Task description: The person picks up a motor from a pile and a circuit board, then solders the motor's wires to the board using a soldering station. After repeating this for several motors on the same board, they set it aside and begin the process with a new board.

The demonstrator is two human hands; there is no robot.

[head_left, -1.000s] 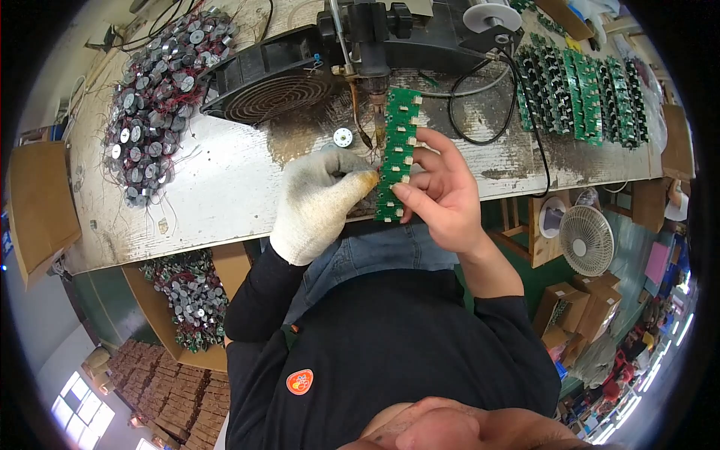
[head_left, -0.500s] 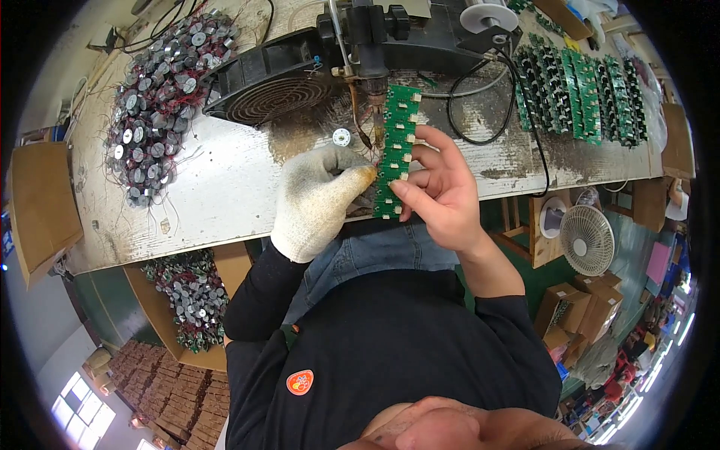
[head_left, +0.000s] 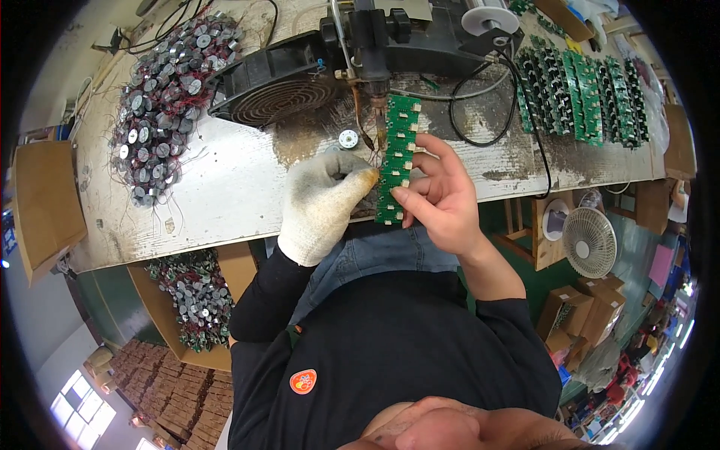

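My right hand (head_left: 442, 191), bare, holds a long green circuit board strip (head_left: 397, 161) by its right edge, thumb on top and fingers behind. White connectors run down that side of the strip. My left hand (head_left: 322, 199), in a stained white glove, pinches at the strip's left edge; what lies between its fingertips is hidden. Just beyond the glove, a small round silver part (head_left: 349, 139) sits above the bench. Close to the strip's upper left edge points a mounted soldering iron (head_left: 379, 112), with a thin curved feed tube (head_left: 358, 112) beside it.
A black fan (head_left: 281, 101) stands behind my left hand. Round parts with red wires form a heap (head_left: 161, 112) at left. Rows of board strips (head_left: 581, 94) lie at right, past a looping black cable (head_left: 454, 120). A carton (head_left: 157, 300) of wired parts sits below the bench.
The board strip has shifted slightly toward me, away from the soldering iron's mount. Both hands keep their hold, and the whole view has shifted a little.
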